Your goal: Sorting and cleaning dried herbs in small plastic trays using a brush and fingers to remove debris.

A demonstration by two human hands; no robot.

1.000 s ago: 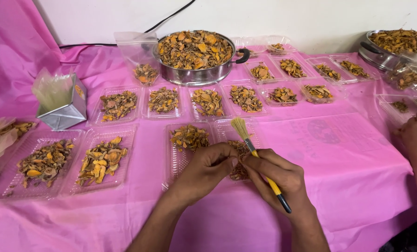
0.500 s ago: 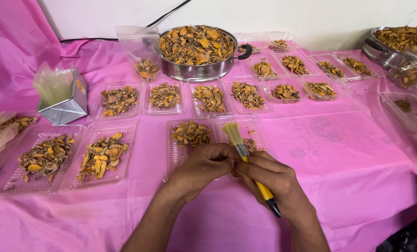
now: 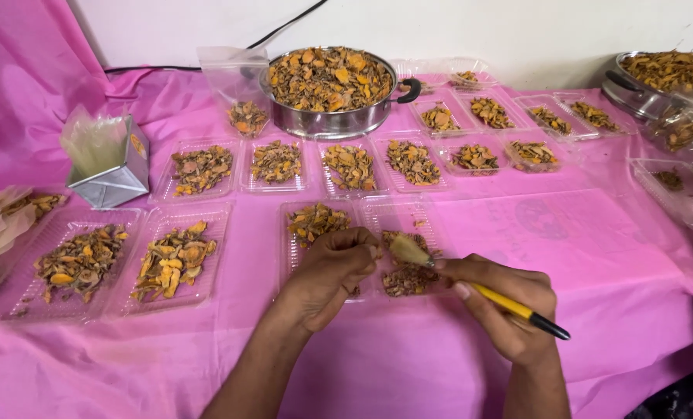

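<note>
My right hand (image 3: 501, 299) grips a yellow-handled brush (image 3: 486, 293) with a black end, its pale bristles pointing left onto dried orange-brown slices in a clear plastic tray (image 3: 408, 217). My left hand (image 3: 331, 268) is curled right beside the bristles, fingertips pinched on a small dried piece that I can barely see. Just left of it sits another clear tray of slices (image 3: 315, 221). Both hands hover over the pink tablecloth (image 3: 393, 357).
A steel pan (image 3: 331, 89) heaped with dried slices stands at the back, a second pan (image 3: 657, 77) at far right. Several filled clear trays lie in rows, two larger ones (image 3: 168, 260) at left. A silver box (image 3: 109, 163) with plastic bags stands left.
The brush has tipped from nearly upright to almost level, bristles now down at the tray. My right hand moved right and lower. Another person's arm at the right edge has gone.
</note>
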